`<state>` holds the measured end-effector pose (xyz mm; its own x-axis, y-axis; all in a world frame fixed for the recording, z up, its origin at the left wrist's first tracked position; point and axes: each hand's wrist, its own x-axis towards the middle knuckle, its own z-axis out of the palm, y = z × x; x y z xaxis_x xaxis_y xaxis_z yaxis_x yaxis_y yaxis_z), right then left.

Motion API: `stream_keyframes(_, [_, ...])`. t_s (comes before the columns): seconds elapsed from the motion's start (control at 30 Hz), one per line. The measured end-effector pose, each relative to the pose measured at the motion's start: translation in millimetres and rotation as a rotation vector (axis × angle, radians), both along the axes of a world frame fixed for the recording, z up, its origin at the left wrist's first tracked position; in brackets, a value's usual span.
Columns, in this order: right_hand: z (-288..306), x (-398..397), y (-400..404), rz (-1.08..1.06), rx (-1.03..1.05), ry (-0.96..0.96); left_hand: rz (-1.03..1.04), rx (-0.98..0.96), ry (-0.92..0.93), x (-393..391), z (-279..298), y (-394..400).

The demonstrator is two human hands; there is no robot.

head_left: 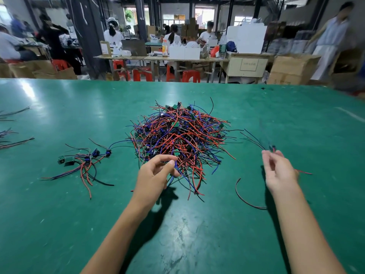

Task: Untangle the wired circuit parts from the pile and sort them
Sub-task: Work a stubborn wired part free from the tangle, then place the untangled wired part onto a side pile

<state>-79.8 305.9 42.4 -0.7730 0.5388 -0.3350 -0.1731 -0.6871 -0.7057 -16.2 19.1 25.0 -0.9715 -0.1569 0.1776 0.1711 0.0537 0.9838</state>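
The pile (pixel 180 139) of red, blue and black wired circuit parts sits mid-frame on the green tabletop (pixel 59 224), its inner boards mostly buried. The left hand (pixel 156 175) pinches wires at the pile's lower edge. The right hand (pixel 280 173), blurred at right, grips one wired part (pixel 273 148); its board is hard to make out. A sorted group (pixel 85 161) lies left. Wire ends (pixel 11 125) are cut off at the left edge.
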Motion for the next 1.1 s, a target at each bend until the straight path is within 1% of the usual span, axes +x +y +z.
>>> stream_keyframes(0.07, [-8, 1, 12, 0.139, -0.05, -0.032, 0.014, -0.032, 0.018, -1, -3, 0])
stream_keyframes(0.1, [-10, 1, 16, 0.141, -0.084, -0.041, 0.021, -0.045, 0.025, -1, -4, 0])
stream_keyframes(0.17, [-6, 0, 17, 0.053, -0.119, -0.066, 0.05, -0.092, 0.043, -1, -5, 0])
stream_keyframes(0.23, [0, 0, 12, -0.068, -0.031, -0.071, 0.115, -0.184, 0.077, -1, -5, 0])
stream_keyframes(0.27, [3, 2, 7, -0.112, 0.068, -0.069, 0.155, -0.236, 0.094, -1, -6, 0])
stream_keyframes(0.33, [7, 6, -6, -0.138, 0.387, -0.038, 0.212, -0.319, 0.109, -2, -7, -1])
stream_keyframes(0.43, [5, 10, -31, -0.065, 0.847, 0.059, 0.232, -0.387, 0.103, -3, -13, -3])
stream_keyframes(0.5, [-4, 9, -48, 0.055, 1.1, 0.128, 0.24, -0.415, 0.108, -4, -15, -2])
stream_keyframes(0.53, [-11, 6, -53, 0.152, 1.232, 0.127, 0.248, -0.432, 0.114, -4, -16, -1])
stream_keyframes(0.63, [-32, -2, -61, 0.472, 1.617, -0.063, 0.295, -0.506, 0.144, -4, -15, -1])
stream_keyframes(0.7, [-38, -1, -62, 0.558, 1.779, -0.131, 0.298, -0.597, 0.144, -3, -17, -5])
stream_keyframes(0.8, [-38, 5, -67, 0.554, 1.853, -0.102, 0.202, -0.843, 0.039, -1, -18, -6])
stream_keyframes(0.87, [-37, 8, -71, 0.53, 1.881, -0.101, 0.181, -1.023, 0.01, 0, -20, -3])
stream_keyframes(0.93, [-37, 10, -75, 0.487, 1.85, -0.083, 0.201, -1.04, 0.023, 2, -19, -3])
stream_keyframes(1.03, [-36, 11, -78, 0.387, 1.686, -0.03, 0.229, -0.998, 0.031, 3, -17, -5])
stream_keyframes(1.1, [-33, 13, -81, 0.287, 1.635, -0.014, 0.228, -0.988, 0.031, 2, -18, -5])
